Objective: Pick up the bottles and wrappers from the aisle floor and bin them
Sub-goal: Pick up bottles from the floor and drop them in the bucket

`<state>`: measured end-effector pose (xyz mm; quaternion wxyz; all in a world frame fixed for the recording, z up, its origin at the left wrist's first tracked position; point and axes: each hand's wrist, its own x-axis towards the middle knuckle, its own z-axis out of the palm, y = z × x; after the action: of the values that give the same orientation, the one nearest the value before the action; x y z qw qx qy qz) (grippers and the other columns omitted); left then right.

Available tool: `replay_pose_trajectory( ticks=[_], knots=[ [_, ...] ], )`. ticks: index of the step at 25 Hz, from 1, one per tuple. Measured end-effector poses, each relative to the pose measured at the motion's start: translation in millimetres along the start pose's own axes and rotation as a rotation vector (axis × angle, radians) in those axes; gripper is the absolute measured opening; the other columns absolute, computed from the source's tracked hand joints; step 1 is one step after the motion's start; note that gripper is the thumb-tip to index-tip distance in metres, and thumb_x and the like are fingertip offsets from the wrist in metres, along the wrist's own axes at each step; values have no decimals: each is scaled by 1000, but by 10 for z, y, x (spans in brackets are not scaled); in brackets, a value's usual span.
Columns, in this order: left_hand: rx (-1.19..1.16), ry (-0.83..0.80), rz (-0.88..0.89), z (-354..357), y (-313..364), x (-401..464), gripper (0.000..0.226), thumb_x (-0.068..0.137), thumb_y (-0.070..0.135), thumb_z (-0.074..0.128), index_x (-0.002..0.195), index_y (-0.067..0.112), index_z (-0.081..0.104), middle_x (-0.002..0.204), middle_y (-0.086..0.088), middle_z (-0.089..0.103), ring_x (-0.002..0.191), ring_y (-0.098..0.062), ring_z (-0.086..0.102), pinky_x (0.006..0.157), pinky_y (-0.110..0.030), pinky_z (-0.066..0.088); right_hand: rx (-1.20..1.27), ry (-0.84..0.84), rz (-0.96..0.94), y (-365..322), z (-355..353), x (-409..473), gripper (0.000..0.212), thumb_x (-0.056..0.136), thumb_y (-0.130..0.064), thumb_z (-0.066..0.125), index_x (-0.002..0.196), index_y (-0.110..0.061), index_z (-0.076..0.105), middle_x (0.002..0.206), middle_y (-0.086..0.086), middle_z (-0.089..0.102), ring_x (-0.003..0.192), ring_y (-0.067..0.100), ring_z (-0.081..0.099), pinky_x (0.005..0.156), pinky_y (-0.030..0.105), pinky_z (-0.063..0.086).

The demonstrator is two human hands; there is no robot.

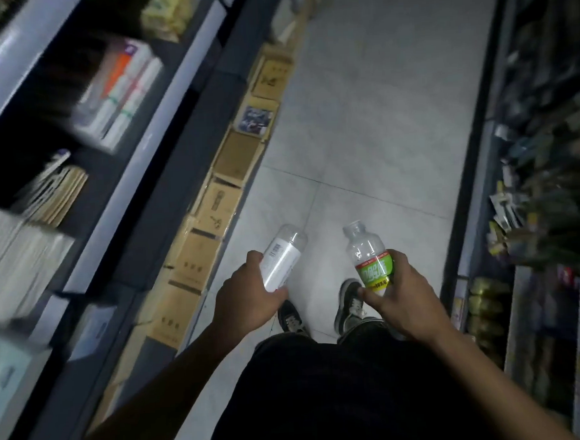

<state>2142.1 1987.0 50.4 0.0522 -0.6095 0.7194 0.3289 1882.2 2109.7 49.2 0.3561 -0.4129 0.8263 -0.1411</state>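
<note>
Both forearms reach forward over the aisle floor (pixel 361 123): left hand (pixel 248 294) grips a white-labelled bottle (pixel 283 256), right hand (pixel 401 294) grips a green-labelled bottle (pixel 371 259). Pickup seems done; carrying follows. No bin shows, so finding one comes next.

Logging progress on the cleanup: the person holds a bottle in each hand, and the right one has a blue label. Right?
Not quite. The head view shows the right hand gripping a green-labelled bottle, not blue. The left hand holds a white-labelled bottle.
</note>
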Motion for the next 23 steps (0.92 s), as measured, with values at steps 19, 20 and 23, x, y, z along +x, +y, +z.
replay_pose_trajectory(
  ticks=[19,20,23],
  knots=[
    [75,-123,118,552,1993,1166,77,73,58,84,130,30,41,109,10,59,91,-13,65,68,-25,54,135,106,142,1297,-1308,1029,73,80,-54,77,136,-30,37,113,-3,60,93,24,59,73,36,45],
    [67,-117,90,544,2015,1228,78,73,56,85,130,28,41,109,10,59,92,-13,65,72,-28,57,130,91,124,1292,-1384,1194,73,79,-54,77,136,-31,37,113,-3,60,93,24,59,74,37,47],
    [58,-112,26,466,2045,1441,75,76,49,86,131,23,42,106,8,58,95,-17,68,76,-31,60,97,51,74,1171,-1622,1732,74,78,-57,76,134,-32,35,112,-2,61,92,25,62,77,43,54]
  ],
)
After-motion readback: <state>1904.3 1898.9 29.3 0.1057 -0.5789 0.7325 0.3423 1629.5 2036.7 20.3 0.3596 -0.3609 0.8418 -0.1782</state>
